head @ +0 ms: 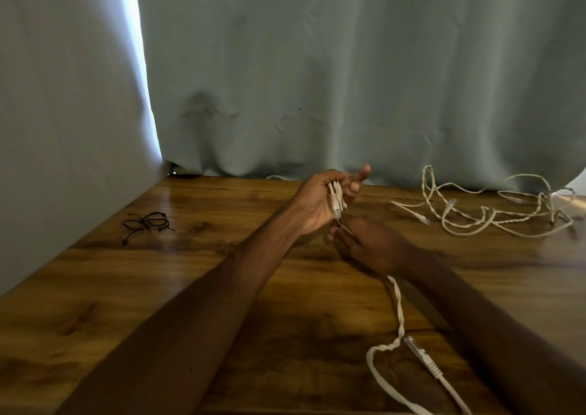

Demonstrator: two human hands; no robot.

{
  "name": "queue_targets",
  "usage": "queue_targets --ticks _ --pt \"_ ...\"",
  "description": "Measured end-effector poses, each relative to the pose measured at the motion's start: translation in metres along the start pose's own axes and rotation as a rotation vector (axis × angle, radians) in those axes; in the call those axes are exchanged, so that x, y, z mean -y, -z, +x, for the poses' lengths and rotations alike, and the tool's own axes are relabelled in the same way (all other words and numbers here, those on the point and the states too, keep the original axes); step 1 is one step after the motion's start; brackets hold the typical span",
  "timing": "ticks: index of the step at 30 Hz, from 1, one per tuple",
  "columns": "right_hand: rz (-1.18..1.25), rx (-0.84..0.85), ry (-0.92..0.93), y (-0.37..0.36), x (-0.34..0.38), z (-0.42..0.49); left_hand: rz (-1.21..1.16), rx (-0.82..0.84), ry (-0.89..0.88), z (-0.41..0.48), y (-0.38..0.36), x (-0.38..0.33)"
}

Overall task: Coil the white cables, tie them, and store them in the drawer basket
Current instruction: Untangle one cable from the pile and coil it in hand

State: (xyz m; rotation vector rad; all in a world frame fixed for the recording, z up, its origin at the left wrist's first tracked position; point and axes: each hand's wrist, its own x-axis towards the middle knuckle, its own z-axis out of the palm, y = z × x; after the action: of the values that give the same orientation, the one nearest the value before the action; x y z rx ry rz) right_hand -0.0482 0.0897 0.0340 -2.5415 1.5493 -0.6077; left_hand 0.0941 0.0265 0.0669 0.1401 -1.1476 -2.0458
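My left hand point(323, 199) is raised above the wooden table point(190, 287) and grips the plug end of a white cable point(430, 200), with the index finger stretched out. Just below it my right hand point(364, 243) pinches the same cable. From under that hand the white cable point(398, 307) trails down to the near edge, where its other plug point(423, 356) lies flat. A second tangle of white cables point(494, 211) lies loose at the back right. No drawer basket is in view.
Black ties point(146, 222) lie bunched at the table's left side. A grey-green curtain point(317, 81) hangs along the back and left, touching the table's far edge. Bright light shows through a gap at the left.
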Motion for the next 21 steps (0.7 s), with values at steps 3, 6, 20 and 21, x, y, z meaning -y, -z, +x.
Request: queue_targets --ticks 3,6,20,21 --pt "-0.038 -0.051 0.042 0.002 0.0 -0.001 0.061 -0.033 -0.063 -0.001 0.009 -0.004" --pt "-0.083 -0.065 0.06 0.009 -0.003 -0.002 0.174 -0.084 -0.134 -0.002 0.02 -0.01" --pt "-0.127 -0.278 0.077 0.023 -0.007 -0.006 0.94 -0.155 -0.034 -0.007 0.02 0.001" --pt "-0.107 -0.306 0.078 0.024 -0.008 -0.007 1.024 -0.102 -0.025 -0.009 0.017 0.004"
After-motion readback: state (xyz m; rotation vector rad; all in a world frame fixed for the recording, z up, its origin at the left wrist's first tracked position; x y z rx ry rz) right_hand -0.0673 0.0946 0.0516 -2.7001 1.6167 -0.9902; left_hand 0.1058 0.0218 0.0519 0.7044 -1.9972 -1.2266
